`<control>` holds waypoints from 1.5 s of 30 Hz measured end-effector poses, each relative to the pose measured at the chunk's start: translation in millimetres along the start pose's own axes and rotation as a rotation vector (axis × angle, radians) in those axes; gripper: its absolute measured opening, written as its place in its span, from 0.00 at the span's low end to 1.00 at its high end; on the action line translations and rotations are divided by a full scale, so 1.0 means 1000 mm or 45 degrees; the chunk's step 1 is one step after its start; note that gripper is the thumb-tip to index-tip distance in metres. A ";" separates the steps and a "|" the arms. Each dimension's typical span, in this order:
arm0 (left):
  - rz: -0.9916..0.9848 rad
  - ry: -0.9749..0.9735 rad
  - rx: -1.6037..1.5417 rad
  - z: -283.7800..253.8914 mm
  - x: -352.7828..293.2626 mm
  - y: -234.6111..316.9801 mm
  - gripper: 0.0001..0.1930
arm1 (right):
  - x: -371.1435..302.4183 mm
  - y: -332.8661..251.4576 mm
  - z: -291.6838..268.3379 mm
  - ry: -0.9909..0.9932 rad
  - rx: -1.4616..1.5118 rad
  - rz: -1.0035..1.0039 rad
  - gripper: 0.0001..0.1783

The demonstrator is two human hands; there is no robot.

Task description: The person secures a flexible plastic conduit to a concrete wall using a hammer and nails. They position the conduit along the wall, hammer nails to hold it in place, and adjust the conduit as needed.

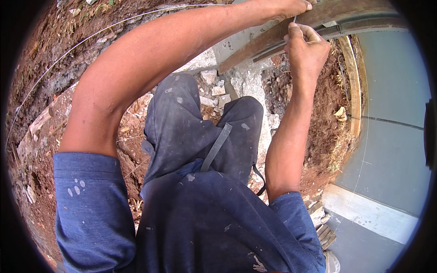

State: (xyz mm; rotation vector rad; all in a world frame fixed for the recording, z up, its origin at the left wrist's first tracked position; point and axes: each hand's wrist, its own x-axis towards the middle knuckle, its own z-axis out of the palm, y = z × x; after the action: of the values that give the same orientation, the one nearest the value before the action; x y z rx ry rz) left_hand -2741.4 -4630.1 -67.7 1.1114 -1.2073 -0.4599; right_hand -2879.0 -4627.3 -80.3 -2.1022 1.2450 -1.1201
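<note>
L hand (pixel 291 6) at top edge, fingers bent, can't tell if it's gripping anything. Thin rod (pixel 295 19) sticks up from R hand's (pixel 309 48) closed thumb-finger pinch, axis approx. vert. twd L; R nearer, by brown board (pixel 261 44).

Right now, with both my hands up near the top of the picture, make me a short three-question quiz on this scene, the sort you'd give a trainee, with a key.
1. True or false: the person's bare right hand pinches a thin grey nail-like piece at its fingertips.
2. What colour is the broad straight band crossing the smooth blue-grey surface at the picture's right? A) red B) white C) yellow
3. Short answer: what marks show on the dark grey cloth trousers?

Key:
1. True.
2. B.
3. Pale splotches, seen around the knees.
</note>
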 end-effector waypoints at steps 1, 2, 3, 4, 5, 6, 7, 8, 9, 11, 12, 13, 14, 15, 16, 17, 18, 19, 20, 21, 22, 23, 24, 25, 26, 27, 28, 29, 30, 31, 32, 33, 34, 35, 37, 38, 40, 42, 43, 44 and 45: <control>-0.009 -0.001 -0.002 0.001 0.000 0.001 0.10 | 0.001 0.002 -0.001 -0.001 0.013 -0.001 0.12; -0.017 -0.002 -0.005 0.001 0.000 0.002 0.10 | 0.001 0.001 -0.002 -0.010 0.019 0.011 0.12; 0.003 0.001 0.022 0.001 0.000 0.000 0.10 | 0.001 0.000 -0.002 -0.024 0.027 0.019 0.13; 0.023 0.005 0.049 0.001 0.001 -0.002 0.10 | 0.001 -0.001 -0.003 -0.038 0.035 0.028 0.13; 0.043 0.010 0.077 0.000 0.003 -0.004 0.10 | 0.001 -0.002 -0.003 -0.041 0.022 0.040 0.13; 0.050 0.002 0.066 0.000 0.004 -0.005 0.10 | 0.001 -0.004 -0.003 -0.050 0.004 0.046 0.13; 0.057 -0.004 0.056 0.000 0.005 -0.005 0.10 | 0.001 -0.006 -0.003 -0.060 -0.015 0.050 0.13; 0.064 -0.009 0.046 0.000 0.008 -0.004 0.10 | -0.001 -0.011 -0.004 -0.051 -0.007 0.064 0.13; 0.062 -0.014 0.066 0.001 0.008 -0.006 0.10 | -0.004 -0.013 -0.005 -0.055 -0.010 0.077 0.13; 0.057 -0.021 0.106 0.001 0.012 -0.007 0.10 | -0.006 -0.015 -0.004 -0.062 0.020 0.073 0.13; 0.079 0.006 0.090 0.003 0.012 -0.007 0.10 | -0.006 -0.013 -0.004 -0.064 0.014 0.053 0.13; 0.102 0.033 0.075 0.005 0.012 -0.008 0.10 | -0.005 -0.011 -0.005 -0.066 0.009 0.033 0.13; 0.124 0.060 0.061 0.005 0.011 -0.010 0.10 | -0.006 -0.010 -0.006 -0.067 0.005 0.012 0.13; 0.129 0.074 0.061 0.005 0.011 -0.010 0.10 | -0.006 -0.011 -0.006 -0.072 0.001 0.017 0.13; 0.134 0.086 0.061 0.005 0.011 -0.011 0.10 | -0.005 -0.010 -0.007 -0.078 -0.031 -0.008 0.14; 0.138 0.098 0.061 0.006 0.011 -0.011 0.10 | -0.004 -0.007 -0.007 -0.083 -0.063 -0.033 0.14; 0.182 0.142 0.053 0.006 0.009 -0.012 0.10 | -0.003 -0.006 -0.006 -0.085 -0.086 -0.055 0.14; 0.225 0.186 0.046 0.006 0.006 -0.014 0.10 | -0.003 -0.008 -0.006 -0.087 -0.087 -0.044 0.14; 0.268 0.229 0.038 0.006 0.005 -0.015 0.10 | -0.003 -0.012 -0.005 -0.088 -0.088 -0.033 0.14; 0.250 0.182 0.054 0.007 0.007 -0.017 0.10 | -0.004 -0.014 -0.006 -0.090 -0.091 -0.020 0.15; 0.231 0.135 0.070 0.006 0.012 -0.018 0.10 | -0.003 -0.012 -0.006 -0.090 -0.102 -0.056 0.15; 0.212 0.088 0.085 0.006 0.016 -0.019 0.10 | 0.001 -0.009 -0.007 -0.089 -0.112 -0.092 0.15; 0.222 0.073 0.111 0.006 0.017 -0.019 0.10 | 0.002 -0.007 -0.007 -0.092 -0.124 -0.126 0.15; 0.232 0.057 0.137 0.006 0.017 -0.019 0.10 | 0.001 -0.007 -0.008 -0.101 -0.093 -0.092 0.15; 0.241 0.040 0.161 0.007 0.018 -0.020 0.10 | -0.001 -0.010 -0.008 -0.109 -0.063 -0.057 0.15; 0.257 0.034 0.169 0.008 0.019 -0.021 0.10 | -0.002 -0.012 -0.009 -0.115 -0.035 -0.023 0.15; 0.273 0.027 0.175 0.010 0.020 -0.023 0.10 | -0.003 -0.012 -0.009 -0.105 -0.030 -0.021 0.14; 0.288 0.018 0.180 0.013 0.022 -0.024 0.10 | -0.003 -0.011 -0.010 -0.093 -0.027 -0.017 0.14; 0.264 0.022 0.179 0.009 0.021 -0.022 0.10 | -0.003 -0.014 -0.008 -0.090 -0.012 -0.026 0.14; 0.240 0.025 0.176 0.006 0.021 -0.019 0.10 | -0.003 -0.017 -0.007 -0.098 0.003 -0.027 0.14; 0.216 0.028 0.174 0.002 0.019 -0.016 0.10 | -0.003 -0.021 -0.006 -0.107 0.018 -0.028 0.13; 0.202 0.032 0.148 0.003 0.019 -0.017 0.10 | -0.004 -0.020 -0.006 -0.108 0.029 -0.021 0.13; 0.188 0.036 0.123 0.004 0.019 -0.018 0.10 | -0.005 -0.020 -0.005 -0.109 0.048 -0.011 0.13; 0.175 0.042 0.100 0.003 0.019 -0.018 0.11 | -0.005 -0.020 -0.005 -0.110 0.069 -0.003 0.13; 0.195 0.034 0.096 0.006 0.020 -0.020 0.11 | -0.005 -0.018 -0.007 -0.112 0.085 0.013 0.12; 0.205 0.032 0.096 0.006 0.021 -0.019 0.11 | -0.004 -0.018 -0.008 -0.117 0.084 0.014 0.12; 0.200 0.013 0.109 0.007 0.020 -0.018 0.11 | -0.004 -0.017 -0.009 -0.116 0.081 0.018 0.12; 0.216 0.011 0.137 0.006 0.021 -0.019 0.11 | -0.004 -0.018 -0.009 -0.107 0.074 0.027 0.13; 0.234 0.018 0.158 0.006 0.023 -0.022 0.11 | -0.003 -0.017 -0.006 -0.107 0.097 0.028 0.13; 0.251 0.025 0.179 0.004 0.024 -0.025 0.11 | -0.002 -0.016 -0.002 -0.107 0.120 0.030 0.13; 0.247 0.021 0.174 0.005 0.024 -0.024 0.11 | -0.002 -0.015 -0.003 -0.099 0.142 0.031 0.13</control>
State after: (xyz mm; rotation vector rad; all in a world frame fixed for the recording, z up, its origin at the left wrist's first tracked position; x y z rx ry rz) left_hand -2731.5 -4662.2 -76.7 1.0985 -1.3328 -0.2225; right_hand -2874.5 -4617.9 -69.2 -2.0226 1.1426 -1.0621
